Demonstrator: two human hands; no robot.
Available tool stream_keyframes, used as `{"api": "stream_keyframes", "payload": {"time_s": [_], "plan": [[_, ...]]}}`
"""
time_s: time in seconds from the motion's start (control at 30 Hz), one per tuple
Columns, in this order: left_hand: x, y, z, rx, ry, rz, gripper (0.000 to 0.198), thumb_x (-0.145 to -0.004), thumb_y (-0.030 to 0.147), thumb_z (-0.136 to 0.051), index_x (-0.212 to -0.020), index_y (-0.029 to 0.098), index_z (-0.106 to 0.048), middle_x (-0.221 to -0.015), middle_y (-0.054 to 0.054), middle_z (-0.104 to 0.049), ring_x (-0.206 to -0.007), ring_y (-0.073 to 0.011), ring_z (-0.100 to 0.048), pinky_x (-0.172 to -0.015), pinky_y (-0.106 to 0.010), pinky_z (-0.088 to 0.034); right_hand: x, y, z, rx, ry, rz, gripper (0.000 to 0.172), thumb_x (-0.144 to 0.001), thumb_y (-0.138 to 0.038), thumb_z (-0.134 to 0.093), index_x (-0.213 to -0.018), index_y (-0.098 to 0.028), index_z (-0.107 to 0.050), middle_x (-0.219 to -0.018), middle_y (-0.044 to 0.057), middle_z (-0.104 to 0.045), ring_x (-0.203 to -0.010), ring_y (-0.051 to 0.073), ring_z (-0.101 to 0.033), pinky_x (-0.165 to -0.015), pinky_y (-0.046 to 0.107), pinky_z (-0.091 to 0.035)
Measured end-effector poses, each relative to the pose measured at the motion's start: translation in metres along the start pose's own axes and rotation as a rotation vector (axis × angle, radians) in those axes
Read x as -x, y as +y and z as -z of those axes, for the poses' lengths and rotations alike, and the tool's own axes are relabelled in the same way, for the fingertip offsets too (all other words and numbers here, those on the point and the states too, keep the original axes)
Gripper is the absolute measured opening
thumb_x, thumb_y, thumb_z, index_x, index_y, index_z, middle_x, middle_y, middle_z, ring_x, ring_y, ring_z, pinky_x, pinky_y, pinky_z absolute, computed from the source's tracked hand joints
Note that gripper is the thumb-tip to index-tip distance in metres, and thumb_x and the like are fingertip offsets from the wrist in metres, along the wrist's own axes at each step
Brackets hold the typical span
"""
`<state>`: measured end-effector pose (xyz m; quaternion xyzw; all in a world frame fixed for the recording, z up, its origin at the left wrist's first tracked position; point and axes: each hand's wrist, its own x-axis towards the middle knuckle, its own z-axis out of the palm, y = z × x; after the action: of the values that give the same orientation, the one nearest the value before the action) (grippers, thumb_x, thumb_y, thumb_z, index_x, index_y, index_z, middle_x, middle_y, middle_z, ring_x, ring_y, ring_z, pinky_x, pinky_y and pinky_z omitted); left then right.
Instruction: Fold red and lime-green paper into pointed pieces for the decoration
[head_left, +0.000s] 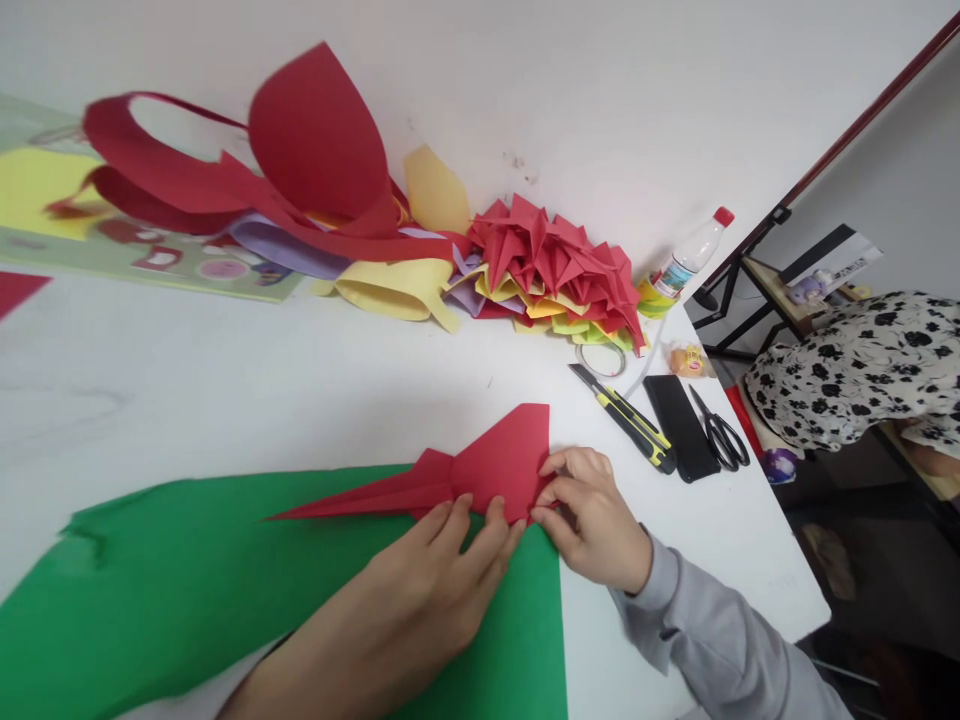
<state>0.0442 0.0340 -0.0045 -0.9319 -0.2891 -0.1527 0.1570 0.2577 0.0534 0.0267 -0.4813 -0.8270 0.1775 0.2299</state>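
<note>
A red folded paper piece [495, 455] lies partly on a green sheet [300, 570] and partly on the white table. Its long narrow point runs out to the left, and its broad flat end is at the right. My left hand [442, 570] rests on the lower edge of the broad part with its fingers stretched out and spread. My right hand [596, 515] pinches the lower right corner of the same paper between thumb and fingers. Both sets of fingertips are close together there.
Red folded paper shapes [555, 260] and curled paper strips [315, 150] lie along the wall. A utility knife [630, 420], a black case [681, 425], scissors [721, 435], a tape roll [600, 358] and a bottle [686, 260] stand to the right. A person in a floral garment [862, 370] is beyond the table.
</note>
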Motion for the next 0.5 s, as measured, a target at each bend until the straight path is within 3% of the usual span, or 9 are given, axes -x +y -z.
{"api": "stream_keyframes", "payload": {"time_s": [0.2, 0.37, 0.5], "plan": [[0.0008, -0.0020, -0.0038, 0.004, -0.005, -0.017, 0.043, -0.080, 0.022, -0.053, -0.121, 0.019, -0.061, -0.117, -0.013, -0.064, -0.100, -0.0308, -0.060, -0.089, -0.045, -0.041, -0.0010, 0.0014, -0.0002, 0.052, 0.019, -0.017, 0.011, -0.083, -0.020, -0.064, -0.079, -0.021, -0.054, -0.102, 0.005, -0.058, -0.102, 0.021, -0.051, -0.090, 0.039, -0.036], [-0.0009, -0.0028, -0.0036, 0.023, -0.080, -0.027, 0.054, -0.082, 0.026, -0.052, -0.136, 0.024, -0.048, -0.114, -0.010, -0.064, -0.094, -0.0280, -0.061, -0.086, -0.045, -0.043, -0.0013, 0.0021, -0.0018, 0.057, 0.009, -0.034, 0.012, -0.083, -0.020, -0.066, -0.079, -0.021, -0.054, -0.102, 0.004, -0.058, -0.102, 0.021, -0.051, -0.090, 0.038, -0.036], [-0.0014, -0.0013, -0.0049, 0.042, -0.108, -0.011, 0.047, -0.083, 0.030, -0.052, -0.130, 0.024, -0.055, -0.117, -0.010, -0.064, -0.100, -0.0291, -0.059, -0.088, -0.045, -0.042, -0.0017, 0.0030, 0.0001, 0.044, 0.005, -0.072, 0.014, -0.083, -0.023, -0.068, -0.078, -0.021, -0.055, -0.103, 0.004, -0.057, -0.103, 0.021, -0.051, -0.093, 0.040, -0.034]]}}
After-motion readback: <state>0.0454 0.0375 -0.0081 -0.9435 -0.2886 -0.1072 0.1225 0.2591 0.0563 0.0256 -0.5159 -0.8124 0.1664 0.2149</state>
